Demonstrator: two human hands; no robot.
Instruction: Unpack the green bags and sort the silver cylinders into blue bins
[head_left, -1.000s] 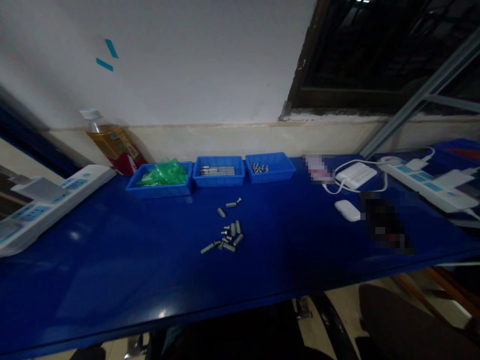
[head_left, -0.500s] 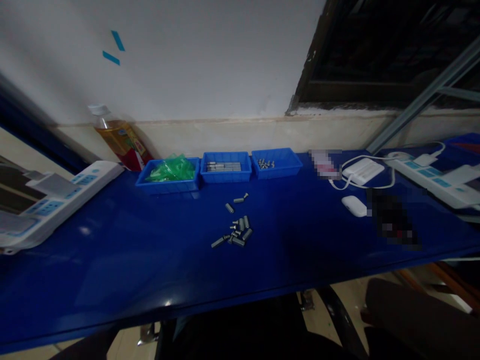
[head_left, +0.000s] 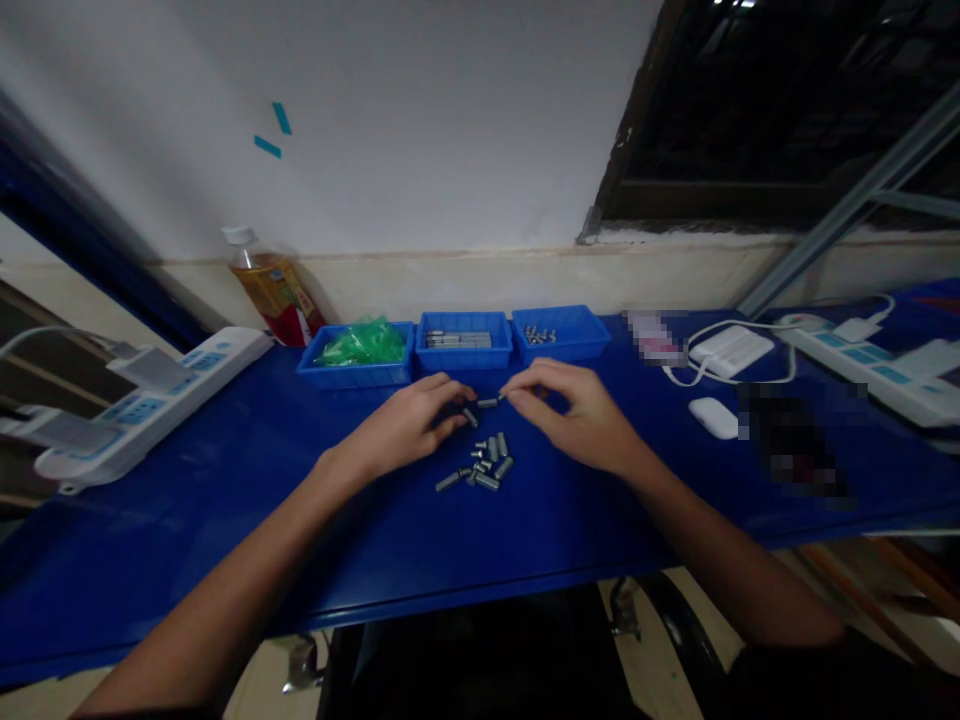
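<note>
My left hand (head_left: 424, 420) reaches over the blue table, its thumb and fingers apart beside a short metal cylinder (head_left: 470, 417). Whether the thumb touches that cylinder is hard to see. My right hand (head_left: 574, 412) is closed in a pinch at a small screw (head_left: 501, 397), mostly covered by the fingertips. Between the two hands lies another metal cylinder (head_left: 487, 403). Nearer to me is a loose pile of several cylinders and screws, among them a cylinder (head_left: 487, 481) at its front.
Three blue bins line the wall: one with green plastic (head_left: 365, 342), one with metal rods (head_left: 459, 340), one with screws (head_left: 541, 335). A drink bottle (head_left: 277, 295) and power strip (head_left: 172, 395) stand left. At right are a white case (head_left: 714, 418), a cabled white box (head_left: 731, 350) and another power strip (head_left: 885, 370).
Both hands have come into view over the table; the right has closed at the small screw. The whole view has shifted slightly, and the metal parts lie much as before.
</note>
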